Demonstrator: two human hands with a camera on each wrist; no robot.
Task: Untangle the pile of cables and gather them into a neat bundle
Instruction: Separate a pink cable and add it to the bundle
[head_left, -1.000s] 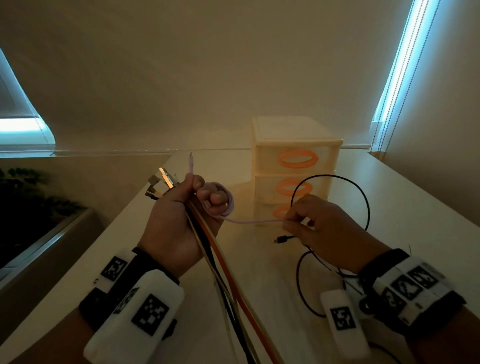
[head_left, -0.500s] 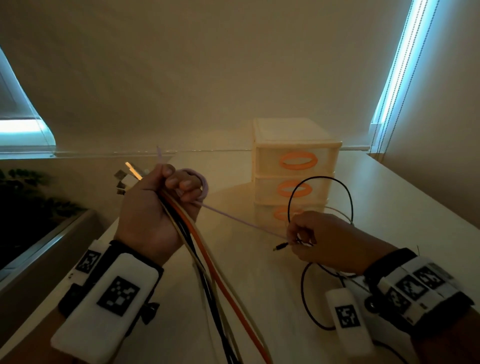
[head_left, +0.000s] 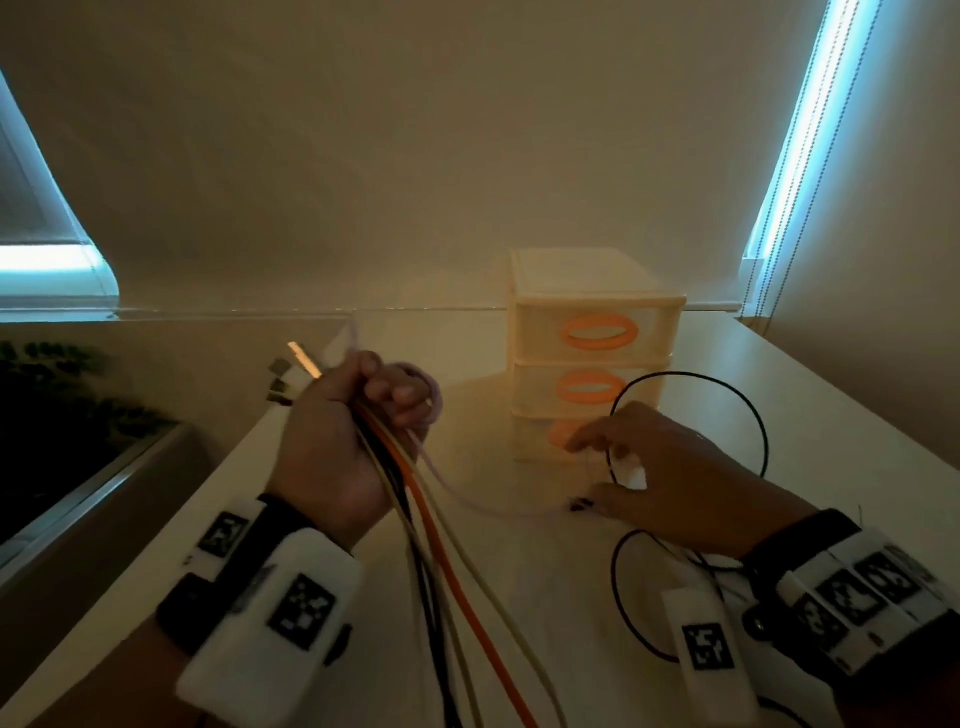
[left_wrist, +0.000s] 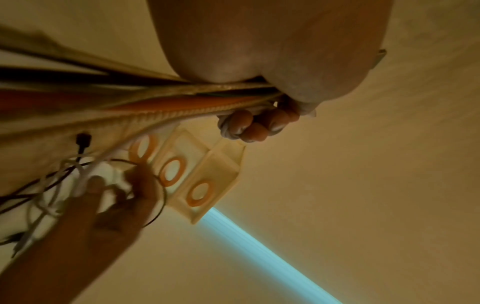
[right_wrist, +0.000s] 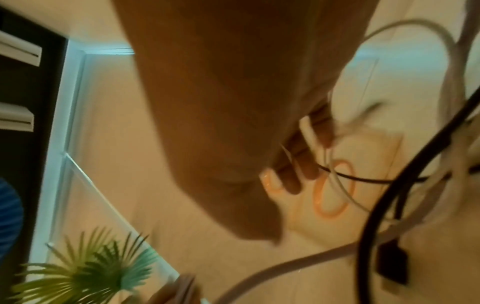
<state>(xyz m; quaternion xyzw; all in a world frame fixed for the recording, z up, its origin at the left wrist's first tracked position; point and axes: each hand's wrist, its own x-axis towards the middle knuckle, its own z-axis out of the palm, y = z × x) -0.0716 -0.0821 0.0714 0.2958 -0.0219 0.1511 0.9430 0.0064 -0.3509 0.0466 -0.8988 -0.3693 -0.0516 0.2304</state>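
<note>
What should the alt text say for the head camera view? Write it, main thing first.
A person's left hand grips a bundle of cables, orange, black and cream, hanging toward the camera, with a lilac cable looped round its fingers. The right hand reaches into a thin black cable on the pale table, before a small drawer unit.

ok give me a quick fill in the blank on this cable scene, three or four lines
1. The left hand grips a bunch of straight cables; the brightest one is ____.
2. The drawer unit behind the hands has ____ orange handles.
3. The thin cable looping above the right hand is ____.
4. The lilac cable wound round the left fingers sags toward the ____ hand.

Missing words: orange; three; black; right
</note>
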